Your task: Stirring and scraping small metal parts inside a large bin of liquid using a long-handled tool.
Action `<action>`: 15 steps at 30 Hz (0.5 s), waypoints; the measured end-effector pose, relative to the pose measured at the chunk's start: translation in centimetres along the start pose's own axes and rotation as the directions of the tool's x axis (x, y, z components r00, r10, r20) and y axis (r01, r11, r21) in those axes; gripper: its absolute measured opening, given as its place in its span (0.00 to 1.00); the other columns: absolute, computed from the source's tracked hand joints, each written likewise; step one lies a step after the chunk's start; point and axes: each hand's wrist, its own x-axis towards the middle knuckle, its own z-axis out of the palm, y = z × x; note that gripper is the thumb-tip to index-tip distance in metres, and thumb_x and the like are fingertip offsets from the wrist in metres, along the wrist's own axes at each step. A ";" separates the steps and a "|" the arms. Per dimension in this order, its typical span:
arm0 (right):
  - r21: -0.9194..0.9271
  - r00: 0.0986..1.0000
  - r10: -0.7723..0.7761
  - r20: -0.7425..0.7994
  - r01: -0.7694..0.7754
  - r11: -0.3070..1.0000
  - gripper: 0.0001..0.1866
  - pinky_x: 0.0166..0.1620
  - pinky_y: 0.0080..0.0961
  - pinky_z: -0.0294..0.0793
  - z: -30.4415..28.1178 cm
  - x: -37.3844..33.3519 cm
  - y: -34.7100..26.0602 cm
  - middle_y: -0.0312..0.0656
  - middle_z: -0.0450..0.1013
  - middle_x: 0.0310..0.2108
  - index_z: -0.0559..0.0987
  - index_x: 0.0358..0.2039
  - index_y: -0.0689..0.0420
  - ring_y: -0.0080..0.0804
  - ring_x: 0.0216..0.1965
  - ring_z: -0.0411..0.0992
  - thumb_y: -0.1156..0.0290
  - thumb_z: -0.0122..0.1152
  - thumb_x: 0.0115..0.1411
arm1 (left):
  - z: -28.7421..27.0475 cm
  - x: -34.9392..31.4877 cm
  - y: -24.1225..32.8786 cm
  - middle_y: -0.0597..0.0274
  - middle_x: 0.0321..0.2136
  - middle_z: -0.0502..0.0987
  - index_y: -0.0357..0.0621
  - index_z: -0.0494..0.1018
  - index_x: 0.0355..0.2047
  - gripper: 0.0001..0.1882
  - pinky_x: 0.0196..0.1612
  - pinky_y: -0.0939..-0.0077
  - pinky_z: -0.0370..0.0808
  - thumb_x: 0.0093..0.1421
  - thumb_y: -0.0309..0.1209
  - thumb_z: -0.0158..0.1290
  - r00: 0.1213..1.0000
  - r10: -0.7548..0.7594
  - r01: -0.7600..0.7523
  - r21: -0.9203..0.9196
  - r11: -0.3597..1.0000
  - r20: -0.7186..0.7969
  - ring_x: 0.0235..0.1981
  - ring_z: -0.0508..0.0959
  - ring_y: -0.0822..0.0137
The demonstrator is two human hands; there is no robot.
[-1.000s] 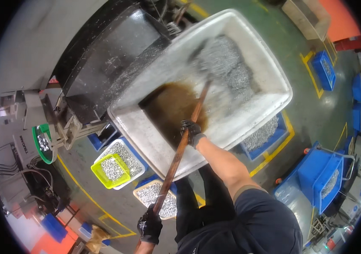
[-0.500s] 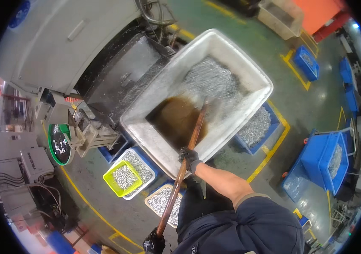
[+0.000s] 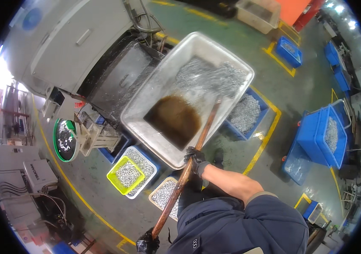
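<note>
My right hand (image 3: 196, 161), in a black glove, is wrapped round the middle of a long brown wooden pole (image 3: 208, 123). Lower down, my left hand (image 3: 147, 243), also gloved in black, grips the pole near its near end. The pole slants up over the near right wall of a big white tub (image 3: 136, 127). Its far end reaches a heap of silvery metal bits (image 3: 197, 76) inside; whatever is on that end cannot be made out. Brown murky liquid (image 3: 174, 118) covers the tub's near left floor.
A grey machine (image 3: 62, 42) with a dark metal tray (image 3: 121, 80) stands left of the tub. Near it are a yellow-green basket (image 3: 113, 178), a white bin (image 3: 151, 169) and a blue bin (image 3: 248, 134) of metal pieces. A blue cart (image 3: 301, 167) stands right.
The pole's far end has swung right within the tub, and the silvery heap now spreads further toward the right wall. Both hands keep their hold; the whole view has shifted slightly.
</note>
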 end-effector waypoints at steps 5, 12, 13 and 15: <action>-0.176 0.987 -0.140 -0.081 0.124 0.977 0.12 0.19 0.25 0.68 0.1 -4.5 -2.4 0.30 0.63 0.15 0.69 0.23 0.45 0.26 0.16 0.64 0.60 0.52 0.64 | -1.5 -0.1 1.2 0.49 0.30 0.79 0.55 0.73 0.49 0.17 0.31 0.55 0.75 0.60 0.39 0.49 0.997 0.009 -0.011 0.031 0.999 0.082 0.29 0.78 0.46; 0.004 0.988 -0.137 -0.077 0.137 0.991 0.07 0.24 0.25 0.70 -5.8 -4.3 -8.3 0.34 0.65 0.16 0.68 0.22 0.50 0.29 0.19 0.66 0.73 0.53 0.57 | -3.4 1.6 12.5 0.57 0.35 0.80 0.58 0.71 0.52 0.22 0.37 0.58 0.77 0.54 0.37 0.52 0.963 0.039 -0.195 0.593 0.781 0.266 0.34 0.80 0.52; 0.018 0.988 -0.134 -0.080 0.135 0.991 0.07 0.24 0.25 0.70 -6.3 -4.1 -9.1 0.34 0.65 0.16 0.68 0.22 0.50 0.29 0.19 0.66 0.73 0.53 0.57 | -3.3 1.9 14.2 0.56 0.35 0.80 0.57 0.71 0.52 0.22 0.37 0.58 0.77 0.54 0.38 0.51 0.962 0.043 -0.212 0.638 0.741 0.270 0.35 0.80 0.52; 0.041 0.975 -0.070 -0.213 0.080 0.996 0.08 0.24 0.26 0.70 -6.8 -3.9 -11.0 0.35 0.66 0.16 0.68 0.22 0.50 0.31 0.18 0.66 0.72 0.52 0.57 | -2.8 2.6 17.0 0.55 0.36 0.80 0.54 0.71 0.52 0.23 0.37 0.58 0.77 0.54 0.38 0.51 0.956 0.046 -0.242 0.694 0.678 0.289 0.35 0.80 0.52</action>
